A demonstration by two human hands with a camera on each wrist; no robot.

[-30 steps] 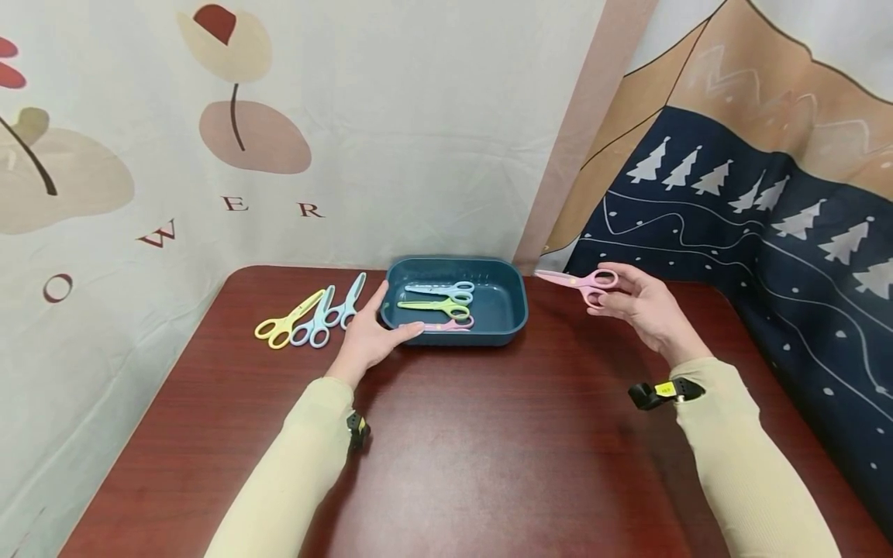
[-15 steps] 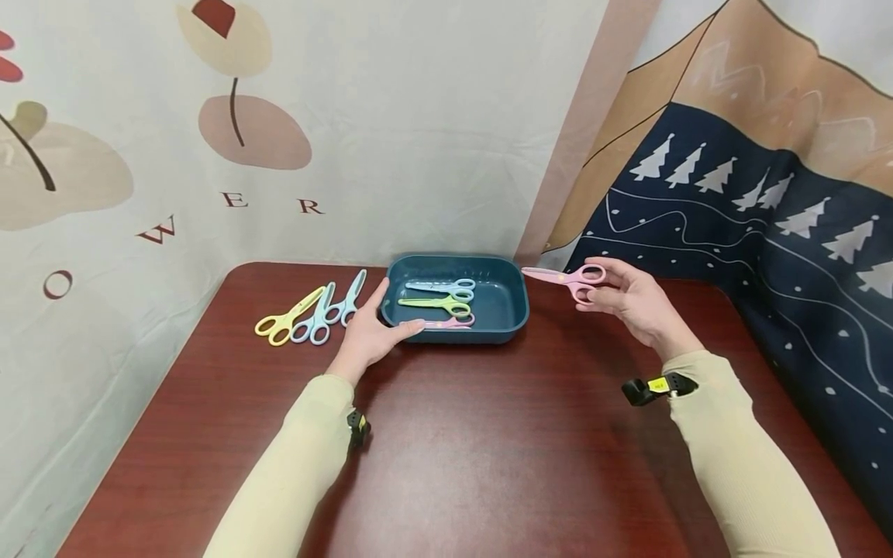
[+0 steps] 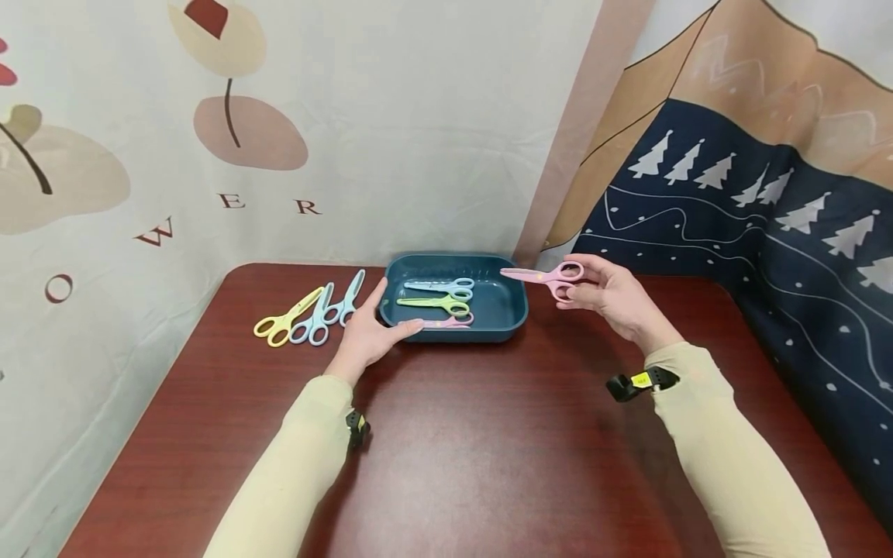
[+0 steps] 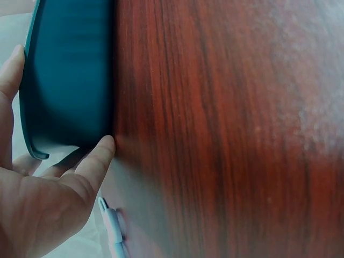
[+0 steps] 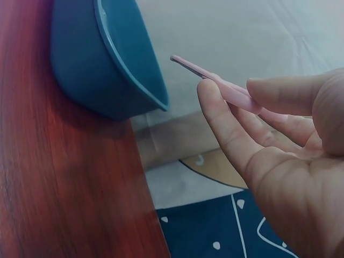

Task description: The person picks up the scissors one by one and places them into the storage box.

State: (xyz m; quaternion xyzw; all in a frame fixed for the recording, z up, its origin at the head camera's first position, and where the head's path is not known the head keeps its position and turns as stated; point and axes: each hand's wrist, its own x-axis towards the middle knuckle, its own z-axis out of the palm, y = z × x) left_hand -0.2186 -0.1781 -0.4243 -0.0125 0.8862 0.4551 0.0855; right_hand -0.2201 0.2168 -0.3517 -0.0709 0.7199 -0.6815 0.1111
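Observation:
My left hand (image 3: 364, 335) rests against the left end of a dark blue-green plastic bin (image 3: 481, 336). Its thumb lies along the front rim and its straight fingers are spread against the left side. Inside the bin lie light blue scissors (image 3: 460, 290), green scissors (image 3: 455, 306) and pink scissors (image 3: 456, 320), the last partly hidden by the thumb and front wall. My right hand (image 3: 617, 298) pinches another pair of pink scissors (image 3: 558, 277) by the handles, blades pointing left over the bin's right rim. In the right wrist view those scissors (image 5: 234, 95) appear edge-on between thumb and fingers.
Left of the bin, yellow scissors (image 3: 286, 319) and two light blue pairs lie on the reddish-brown table (image 3: 488, 434); the left hand partly covers the nearer pair. A printed curtain (image 3: 418, 155) hangs behind, and a navy tree-patterned cloth (image 3: 739, 232) at the right.
My right hand has moved left with the pink scissors, bringing the blades from beside the bin to over its right end. The left hand and bin stay in place.

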